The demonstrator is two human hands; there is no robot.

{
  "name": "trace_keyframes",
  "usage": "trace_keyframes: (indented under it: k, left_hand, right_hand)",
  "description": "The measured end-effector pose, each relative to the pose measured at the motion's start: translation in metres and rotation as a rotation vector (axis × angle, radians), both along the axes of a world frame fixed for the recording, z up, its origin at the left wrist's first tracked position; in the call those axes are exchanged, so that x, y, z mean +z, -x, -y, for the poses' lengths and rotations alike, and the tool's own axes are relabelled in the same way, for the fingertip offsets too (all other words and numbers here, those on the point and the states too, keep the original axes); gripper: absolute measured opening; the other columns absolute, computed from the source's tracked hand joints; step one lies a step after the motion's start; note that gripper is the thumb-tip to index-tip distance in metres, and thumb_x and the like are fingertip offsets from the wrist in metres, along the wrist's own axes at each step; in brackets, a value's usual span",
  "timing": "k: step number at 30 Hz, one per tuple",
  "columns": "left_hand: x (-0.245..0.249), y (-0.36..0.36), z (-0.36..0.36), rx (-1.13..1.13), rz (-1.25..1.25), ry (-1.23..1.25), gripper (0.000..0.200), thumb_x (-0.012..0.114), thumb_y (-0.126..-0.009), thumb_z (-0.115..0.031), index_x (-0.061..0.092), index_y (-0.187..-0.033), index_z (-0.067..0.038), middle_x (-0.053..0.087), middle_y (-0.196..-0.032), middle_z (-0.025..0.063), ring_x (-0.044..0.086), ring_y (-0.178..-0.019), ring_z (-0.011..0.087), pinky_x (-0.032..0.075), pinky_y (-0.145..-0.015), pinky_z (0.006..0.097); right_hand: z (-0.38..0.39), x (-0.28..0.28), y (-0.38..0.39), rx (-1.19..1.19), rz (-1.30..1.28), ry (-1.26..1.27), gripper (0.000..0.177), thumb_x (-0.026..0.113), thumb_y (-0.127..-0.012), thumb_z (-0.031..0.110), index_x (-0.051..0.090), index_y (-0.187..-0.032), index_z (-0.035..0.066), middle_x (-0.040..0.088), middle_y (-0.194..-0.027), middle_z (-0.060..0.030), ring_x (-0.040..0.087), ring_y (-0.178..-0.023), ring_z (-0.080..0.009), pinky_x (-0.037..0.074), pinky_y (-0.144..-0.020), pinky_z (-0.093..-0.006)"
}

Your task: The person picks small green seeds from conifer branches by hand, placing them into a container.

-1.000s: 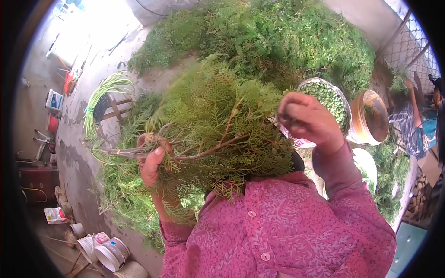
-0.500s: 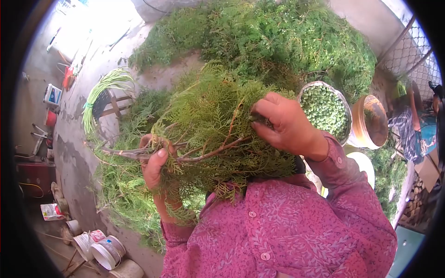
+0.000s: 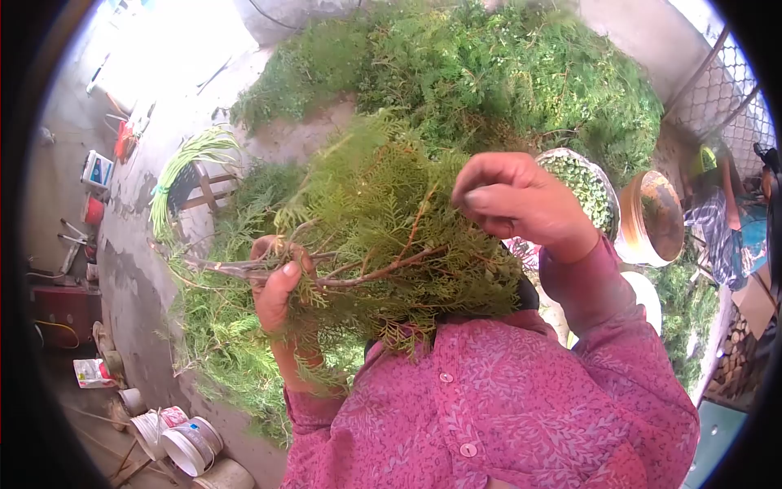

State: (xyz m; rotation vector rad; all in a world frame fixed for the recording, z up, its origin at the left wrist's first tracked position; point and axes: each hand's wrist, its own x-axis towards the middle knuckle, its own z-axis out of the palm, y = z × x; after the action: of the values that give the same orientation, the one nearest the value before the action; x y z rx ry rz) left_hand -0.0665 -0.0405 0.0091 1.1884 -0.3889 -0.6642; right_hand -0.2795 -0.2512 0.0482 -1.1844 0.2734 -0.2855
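Our left grip (image 3: 278,287) holds the conifer branch (image 3: 383,273) by its woody stems (image 3: 218,266), best spot; likely light, springy. Right grip (image 3: 533,202) curled, contents unclear.

You have open floor (image 3: 134,285) out past your left hand (image 3: 279,287), but the leafy branch (image 3: 399,236) fills the space toward your right hand (image 3: 528,204), which a filled bucket (image 3: 582,181) flanks.
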Motion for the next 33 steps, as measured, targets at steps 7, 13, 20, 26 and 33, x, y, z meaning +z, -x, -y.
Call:
trace_keyframes:
  k: [7,13,20,26,33]
  left_hand:
    - [0.007,0.005,0.0,-0.021,0.069,0.056,0.032,0.064,-0.063,-0.006,0.048,-0.091,-0.005,0.055,-0.074,0.0063,0.054,-0.066,0.015,0.045,-0.06,0.025]
    - [0.008,0.002,-0.001,-0.064,0.114,0.029,0.032,0.065,-0.062,-0.007,0.048,-0.09,-0.005,0.055,-0.074,0.0052,0.054,-0.067,0.0143,0.045,-0.062,0.024]
    - [0.008,0.005,-0.002,-0.039,0.092,0.04,0.036,0.066,-0.062,-0.007,0.048,-0.093,-0.005,0.054,-0.075,0.0054,0.053,-0.068,0.0146,0.045,-0.062,0.0247]
    - [0.006,0.012,0.004,-0.036,0.127,0.078,0.039,0.064,-0.063,-0.006,0.047,-0.098,-0.004,0.055,-0.077,0.0066,0.053,-0.068,0.0153,0.045,-0.062,0.0261]
    - [-0.004,0.004,-0.012,0.048,0.117,0.127,0.045,0.065,-0.064,-0.007,0.044,-0.104,-0.002,0.055,-0.078,0.0082,0.053,-0.067,0.0156,0.046,-0.058,0.0269]
  right_hand:
    - [-0.001,-0.006,-0.023,-0.011,-0.097,0.777,0.025,0.053,-0.085,0.015,0.058,-0.104,0.0,0.058,-0.071,-0.0005,0.05,-0.062,-0.0053,0.04,-0.055,-0.0195]
    - [0.002,-0.002,-0.029,0.164,-0.17,0.644,0.025,0.056,-0.083,0.016,0.059,-0.102,0.0,0.059,-0.073,-0.0011,0.051,-0.066,-0.0063,0.041,-0.059,-0.021]
    - [-0.007,0.004,-0.02,-0.023,-0.117,0.553,0.008,0.057,-0.077,0.01,0.056,-0.08,0.003,0.047,-0.058,0.0057,0.043,-0.054,-0.0036,0.034,-0.046,-0.0219]
    - [-0.024,-0.017,-0.01,-0.541,-0.207,1.054,0.006,0.055,-0.072,0.008,0.052,-0.075,0.003,0.052,-0.061,0.0029,0.045,-0.051,-0.0064,0.036,-0.045,-0.0226]
    - [0.032,-0.042,0.059,-1.018,-0.132,0.403,0.012,0.048,-0.077,-0.001,0.056,-0.083,0.006,0.051,-0.066,0.0015,0.041,-0.047,-0.0027,0.035,-0.042,-0.0161]
